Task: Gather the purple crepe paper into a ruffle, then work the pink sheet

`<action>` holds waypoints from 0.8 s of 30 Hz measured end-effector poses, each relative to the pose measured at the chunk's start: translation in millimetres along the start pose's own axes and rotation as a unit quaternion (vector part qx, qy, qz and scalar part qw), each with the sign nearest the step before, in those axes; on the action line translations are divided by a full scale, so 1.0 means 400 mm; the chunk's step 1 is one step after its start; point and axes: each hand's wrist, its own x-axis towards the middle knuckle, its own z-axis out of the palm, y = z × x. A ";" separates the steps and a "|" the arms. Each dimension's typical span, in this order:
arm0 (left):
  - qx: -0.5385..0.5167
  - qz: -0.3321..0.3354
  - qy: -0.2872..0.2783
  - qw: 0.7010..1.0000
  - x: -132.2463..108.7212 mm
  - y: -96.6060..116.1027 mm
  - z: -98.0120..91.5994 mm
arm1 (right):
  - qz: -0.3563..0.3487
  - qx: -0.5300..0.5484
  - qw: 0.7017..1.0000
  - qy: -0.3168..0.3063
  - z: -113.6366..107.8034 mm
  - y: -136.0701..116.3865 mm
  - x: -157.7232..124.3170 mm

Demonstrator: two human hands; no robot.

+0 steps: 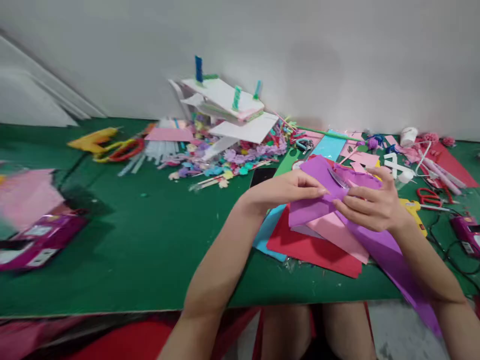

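My left hand (296, 187) pinches a purple craft sheet (309, 210) between thumb and fingers. Close beside it, my right hand (371, 202) is closed around scissors; their metal blades (337, 178) show above the sheet, while the fingers cover the handles. A long purple strip (393, 260) hangs past the table edge below my right forearm. Under my hands lie a pink sheet (343, 235), a red sheet (315, 252) and a blue sheet (270, 232), stacked at different angles.
Small flower pieces (240, 155) lie heaped at the back, below a white board (225, 97) with clips. Left are a yellow glue gun (93, 140) and a purple box (45, 240). Red-handled scissors (429, 196) and another yellow glue gun (414, 215) lie right on the green table (150, 250).
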 end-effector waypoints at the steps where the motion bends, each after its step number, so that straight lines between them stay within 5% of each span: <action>1: -0.003 0.001 -0.008 1.000 0.002 0.000 -0.001 | 0.001 -0.001 1.000 0.006 0.003 0.001 -0.002; 9: 0.046 0.032 -0.001 0.998 0.004 0.006 0.008 | 0.017 -0.003 1.000 -0.022 0.017 -0.003 -0.017; 24: 0.226 0.120 0.220 0.941 -0.016 0.031 0.080 | 0.198 0.010 0.979 -0.039 0.047 0.002 -0.027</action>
